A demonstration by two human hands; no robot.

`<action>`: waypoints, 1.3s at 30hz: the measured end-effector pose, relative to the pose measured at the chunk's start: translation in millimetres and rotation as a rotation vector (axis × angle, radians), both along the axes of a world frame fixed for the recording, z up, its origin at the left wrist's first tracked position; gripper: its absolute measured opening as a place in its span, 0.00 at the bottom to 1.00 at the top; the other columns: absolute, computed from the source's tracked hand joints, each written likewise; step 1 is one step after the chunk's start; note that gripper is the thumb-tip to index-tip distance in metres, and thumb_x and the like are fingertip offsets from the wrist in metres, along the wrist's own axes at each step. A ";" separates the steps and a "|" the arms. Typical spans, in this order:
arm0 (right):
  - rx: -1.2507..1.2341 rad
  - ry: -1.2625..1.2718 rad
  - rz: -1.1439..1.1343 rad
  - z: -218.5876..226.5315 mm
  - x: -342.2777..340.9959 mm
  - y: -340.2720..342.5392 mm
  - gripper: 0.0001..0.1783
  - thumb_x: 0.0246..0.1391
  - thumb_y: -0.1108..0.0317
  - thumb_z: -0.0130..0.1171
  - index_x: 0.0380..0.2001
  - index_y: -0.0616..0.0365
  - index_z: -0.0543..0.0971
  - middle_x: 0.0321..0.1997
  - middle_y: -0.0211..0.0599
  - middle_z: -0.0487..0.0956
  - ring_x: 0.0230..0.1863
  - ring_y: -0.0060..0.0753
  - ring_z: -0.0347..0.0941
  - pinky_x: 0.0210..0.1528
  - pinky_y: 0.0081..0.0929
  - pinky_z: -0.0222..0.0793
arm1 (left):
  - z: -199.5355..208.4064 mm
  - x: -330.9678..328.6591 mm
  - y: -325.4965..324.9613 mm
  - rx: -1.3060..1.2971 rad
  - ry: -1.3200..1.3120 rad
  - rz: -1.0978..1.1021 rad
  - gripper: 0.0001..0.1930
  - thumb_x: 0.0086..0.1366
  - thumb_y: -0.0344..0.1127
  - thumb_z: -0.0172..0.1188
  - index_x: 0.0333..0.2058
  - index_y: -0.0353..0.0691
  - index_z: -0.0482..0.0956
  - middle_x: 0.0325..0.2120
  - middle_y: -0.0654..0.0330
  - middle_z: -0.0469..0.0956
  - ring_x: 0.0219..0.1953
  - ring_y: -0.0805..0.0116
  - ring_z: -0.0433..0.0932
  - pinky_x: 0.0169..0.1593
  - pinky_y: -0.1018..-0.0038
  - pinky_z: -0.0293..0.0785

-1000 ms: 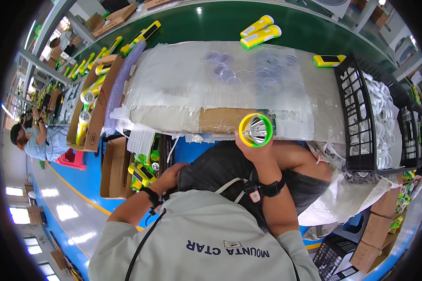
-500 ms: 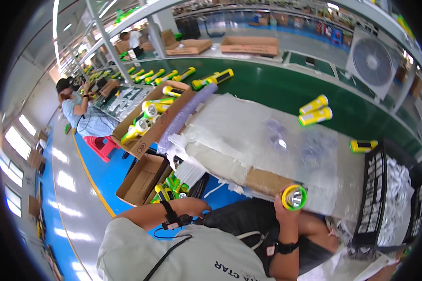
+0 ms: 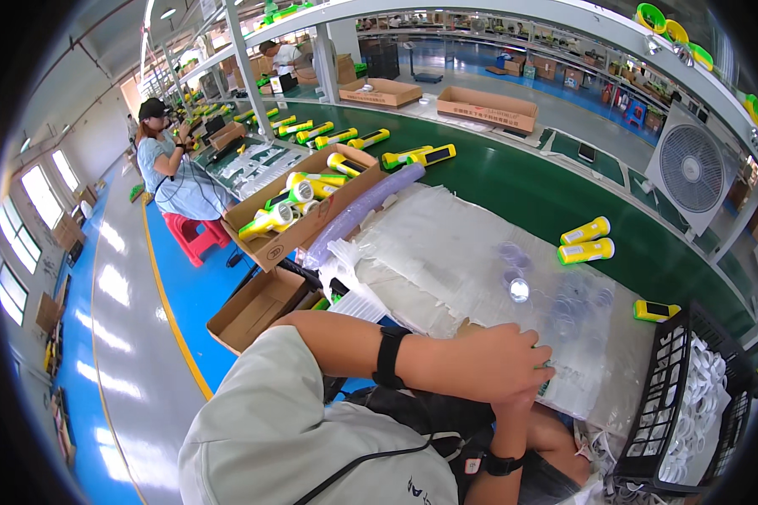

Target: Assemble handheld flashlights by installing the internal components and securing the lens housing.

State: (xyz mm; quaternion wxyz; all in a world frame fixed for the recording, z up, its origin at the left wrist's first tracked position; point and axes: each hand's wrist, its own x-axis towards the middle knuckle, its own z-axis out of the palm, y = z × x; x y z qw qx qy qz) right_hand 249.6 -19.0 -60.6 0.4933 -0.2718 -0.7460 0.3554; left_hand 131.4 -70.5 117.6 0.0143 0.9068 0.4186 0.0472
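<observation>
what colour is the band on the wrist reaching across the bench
Black; the wristband on the left hand shows clearly in the head view.

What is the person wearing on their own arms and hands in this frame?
Both hands are bare, with no gloves. The left hand comes from a bare forearm with a black wristband; a short pale grey-green sleeve covers the upper arm. The right hand is mostly hidden behind the left; its wrist carries a black band too. A thin black cord crosses the shirt.

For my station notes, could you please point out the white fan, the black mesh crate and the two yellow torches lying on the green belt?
white fan (image 3: 691, 167), head view, grille centre.
black mesh crate (image 3: 667, 368), head view, left wall.
two yellow torches (image 3: 587, 241), head view, on the nearer torch's body.
</observation>
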 end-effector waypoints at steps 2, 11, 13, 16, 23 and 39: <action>-0.045 0.028 0.029 -1.2 -1.6 0.2 0.24 0.41 0.67 0.67 0.43 0.61 0.72 0.40 0.49 0.75 0.41 0.48 0.75 0.41 0.38 0.70 | -1.8 -6.6 -7.8 -0.045 -0.030 0.127 0.20 0.57 0.44 0.59 0.45 0.39 0.71 0.46 0.52 0.70 0.44 0.56 0.73 0.42 0.65 0.74; 0.260 -0.280 -0.098 45.5 1.2 -14.9 0.26 0.38 0.69 0.66 0.44 0.61 0.71 0.38 0.47 0.74 0.41 0.54 0.71 0.42 0.39 0.67 | -48.0 -48.6 -40.4 0.063 -0.386 0.263 0.27 0.61 0.45 0.55 0.56 0.42 0.62 0.48 0.50 0.68 0.44 0.52 0.73 0.42 0.63 0.74; 0.296 -0.313 -0.037 46.9 0.3 -8.8 0.29 0.35 0.69 0.68 0.44 0.62 0.71 0.38 0.47 0.74 0.41 0.55 0.71 0.43 0.39 0.66 | -48.6 -60.1 -36.0 0.111 -0.422 0.195 0.28 0.61 0.45 0.56 0.57 0.42 0.61 0.47 0.50 0.68 0.44 0.52 0.73 0.43 0.63 0.74; 0.221 -0.282 -0.055 63.1 3.5 -0.7 0.27 0.32 0.66 0.71 0.40 0.58 0.73 0.36 0.44 0.75 0.36 0.54 0.70 0.39 0.42 0.64 | -28.6 -70.0 -27.8 0.186 -0.490 0.079 0.29 0.61 0.42 0.56 0.58 0.40 0.60 0.46 0.49 0.67 0.44 0.51 0.72 0.44 0.63 0.73; -0.227 -0.030 -0.012 46.5 1.0 23.2 0.28 0.36 0.69 0.65 0.45 0.61 0.72 0.40 0.42 0.75 0.41 0.41 0.73 0.43 0.32 0.69 | -39.3 -53.8 17.9 0.267 -0.604 0.007 0.28 0.60 0.33 0.56 0.58 0.34 0.59 0.52 0.42 0.64 0.53 0.42 0.67 0.57 0.57 0.65; -0.046 -0.057 -0.049 39.0 1.3 21.1 0.32 0.29 0.67 0.71 0.44 0.56 0.71 0.37 0.40 0.74 0.36 0.49 0.71 0.39 0.38 0.65 | -50.9 -34.5 40.0 0.107 -0.627 -0.053 0.27 0.63 0.46 0.56 0.56 0.39 0.66 0.51 0.50 0.66 0.61 0.41 0.60 0.61 0.43 0.50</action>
